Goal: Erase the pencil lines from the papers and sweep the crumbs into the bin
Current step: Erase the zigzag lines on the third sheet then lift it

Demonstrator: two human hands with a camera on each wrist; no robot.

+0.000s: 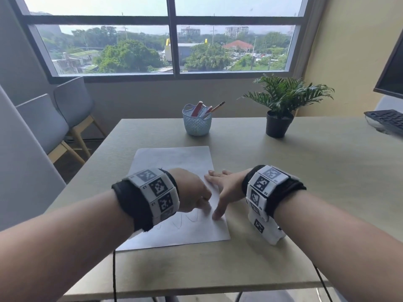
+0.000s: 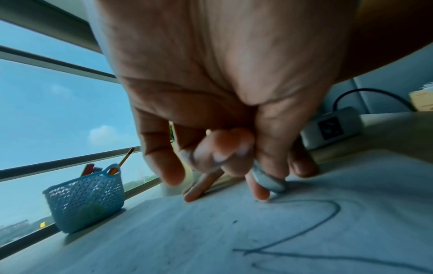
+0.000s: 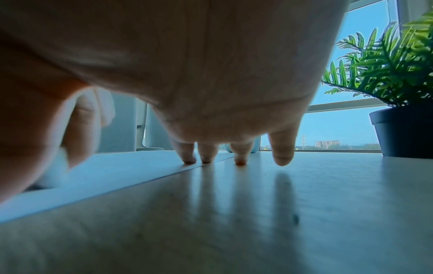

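Pinching a small grey eraser (image 2: 269, 180) against the white paper sheet (image 1: 174, 162), left hand (image 1: 192, 190), seen only from the left wrist. Spread flat, right hand (image 1: 226, 188), fingers (image 3: 189, 157) apart, pressing the paper's edge and the pale wooden table (image 1: 305, 171).

Table (image 1: 283, 171): pale wood-grain top, smooth, faint sheen. Sheet (image 1: 174, 158): matt white paper. Basket (image 1: 197, 124): perforated light-blue plastic. Pot (image 1: 278, 125): matt black.

An office: a pale bench (image 1: 305, 171) under a wide window (image 1: 172, 40) over city rooftops, a keyboard (image 1: 386, 120) and monitor (image 1: 390, 68) at its right end, grey chairs (image 1: 65, 110) left, a pencil basket (image 1: 197, 123) and potted fern (image 1: 281, 105) beside the window.
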